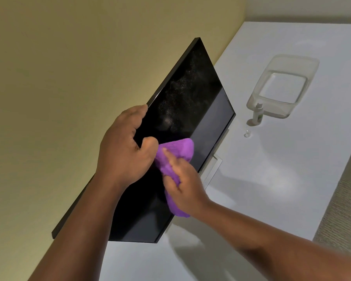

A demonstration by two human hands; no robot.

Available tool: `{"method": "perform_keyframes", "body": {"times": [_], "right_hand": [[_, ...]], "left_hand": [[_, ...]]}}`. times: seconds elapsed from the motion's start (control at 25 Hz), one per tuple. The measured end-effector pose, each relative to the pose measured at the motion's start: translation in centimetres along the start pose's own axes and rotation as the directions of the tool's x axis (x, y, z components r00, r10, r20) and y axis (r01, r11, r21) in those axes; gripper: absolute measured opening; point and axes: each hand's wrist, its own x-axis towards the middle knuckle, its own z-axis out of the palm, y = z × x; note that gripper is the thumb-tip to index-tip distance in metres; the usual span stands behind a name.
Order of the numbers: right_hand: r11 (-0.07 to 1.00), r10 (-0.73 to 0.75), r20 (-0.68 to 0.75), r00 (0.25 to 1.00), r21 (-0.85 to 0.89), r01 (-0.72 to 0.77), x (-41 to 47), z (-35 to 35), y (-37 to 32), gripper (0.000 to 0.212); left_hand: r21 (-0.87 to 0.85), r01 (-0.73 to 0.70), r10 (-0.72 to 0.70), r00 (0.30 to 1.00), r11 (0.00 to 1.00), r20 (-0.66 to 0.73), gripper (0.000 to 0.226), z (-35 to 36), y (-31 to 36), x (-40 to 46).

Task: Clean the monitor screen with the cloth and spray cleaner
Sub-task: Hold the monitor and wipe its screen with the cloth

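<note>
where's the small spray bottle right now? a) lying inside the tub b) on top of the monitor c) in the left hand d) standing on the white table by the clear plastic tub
d: the small spray bottle stands upright on the white table against the near edge of the clear plastic tub, in neither hand.

White table [272, 189] carries monitor [190, 94] on its stand, clear plastic tub [282, 86], small spray bottle [258, 114] just beside tub, tiny clear cap [247, 134] near bottle.
</note>
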Motion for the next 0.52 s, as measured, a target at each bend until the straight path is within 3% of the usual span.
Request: {"method": "perform_keyframes", "body": {"times": [0.16,0.24,0.4,0.44,0.52], "right_hand": [[0.921,0.386,-0.155,0.909,0.119,-0.37,1.0,-1.8,2.1,0.061],[0.933,0.356,-0.188,0.915,0.122,-0.338,1.6,-1.0,1.1,0.06],[0.971,0.223,-0.014,0.975,0.094,-0.221,-0.7,0.4,-0.1,0.061],[0.97,0.225,-0.002,0.974,0.091,-0.223,-1.4,0.1,0.5,0.06],[0.93,0.362,-0.069,0.93,0.101,-0.354,-1.3,-0.8,1.6,0.058]], "left_hand": [[-0.049,0.024,-0.023,0.999,0.998,0.032,0.077,0.0,-0.4,-0.2],[-0.056,0.021,-0.019,0.999,0.998,0.051,0.081,-0.1,-0.4,-0.3],[-0.042,-0.002,0.006,0.996,0.999,0.086,0.085,0.0,-0.4,-0.4],[-0.03,-0.008,0.011,0.995,1.0,0.1,0.086,-0.1,-0.4,-0.4],[0.006,-0.008,0.007,0.992,1.0,0.13,0.089,-0.2,-0.4,-0.5]]}}
